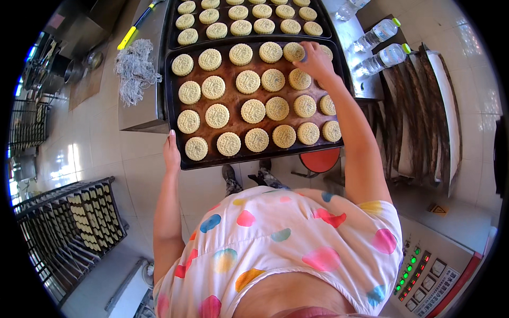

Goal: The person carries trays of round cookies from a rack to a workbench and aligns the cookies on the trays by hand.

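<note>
A dark baking tray (233, 68) lies in front of me, filled with rows of pale, round mooncakes (253, 111) with stamped tops. At the tray's near left corner, my left hand (172, 152) is closed on the rim. My right hand (318, 62) reaches over the far right part of the tray. Its thumb and fingers are bent around the edge of one mooncake (292, 51) in the far row. That hand partly covers the mooncakes beside it.
Beyond it, a second tray (228, 40) of mooncakes rests on the metal table (142, 112). String mesh (137, 71) and a yellow-handled tool (127, 38) lie left. Plastic bottles (379, 34) stand right. A red stool (320, 160), rack (74, 228) and control panel (424, 275) are nearby.
</note>
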Tool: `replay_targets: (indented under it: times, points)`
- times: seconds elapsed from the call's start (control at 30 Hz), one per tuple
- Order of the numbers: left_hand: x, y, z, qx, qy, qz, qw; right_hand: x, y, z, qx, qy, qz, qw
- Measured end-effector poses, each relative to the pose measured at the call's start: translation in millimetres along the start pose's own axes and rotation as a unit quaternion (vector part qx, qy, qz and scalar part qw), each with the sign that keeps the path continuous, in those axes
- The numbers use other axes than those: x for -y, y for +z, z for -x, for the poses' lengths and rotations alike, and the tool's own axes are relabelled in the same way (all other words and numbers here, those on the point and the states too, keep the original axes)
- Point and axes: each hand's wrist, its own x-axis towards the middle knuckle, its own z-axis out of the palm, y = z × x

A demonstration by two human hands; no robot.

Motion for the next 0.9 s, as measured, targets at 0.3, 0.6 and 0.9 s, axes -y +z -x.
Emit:
replay_targets:
  times: [0.3, 0.6, 0.9]
  points:
    - [14, -2, -7, -0.016, 0.005, -0.021, 1.0, 4, 23, -47, 0.112, -0.068, 0.091, 0.987]
    - [14, 4, -4, -0.035, -0.001, -0.02, 0.999, 13, 25, -51, 0.12, -0.119, 0.188, 0.968]
    - [2, 0, 2, -0.009, -0.023, -0.044, 0.999, 1, 21, -28, 0.009, -0.063, 0.195, 0.979]
